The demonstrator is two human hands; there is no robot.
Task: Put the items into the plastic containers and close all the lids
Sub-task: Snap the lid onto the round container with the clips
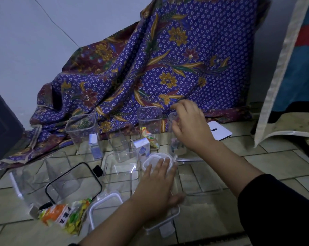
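Note:
My right hand (pixel 189 125) is curled over the open top of a tall clear container (pixel 176 139), thumb at its near rim and fingers over the far side; something small and coloured lies at its bottom. My left hand (pixel 157 183) reaches forward palm down, its fingers laid flat on a small white-rimmed lid (pixel 154 159). A second tall container (pixel 150 119) behind holds a candy packet (pixel 149 137). A small white box (pixel 142 148) stands in front of it. An orange and yellow candy packet (pixel 66 215) lies at the near left.
More open clear containers stand around: a tall one (pixel 81 128) with a small box (pixel 93 144) at its front, a low one (pixel 121 167), one at left (pixel 31 180). A black-rimmed lid (pixel 73 181), a white-rimmed lid (pixel 105 208) and a white lid (pixel 219 130) lie on the tiled floor. Patterned cloth (pixel 168 59) hangs behind.

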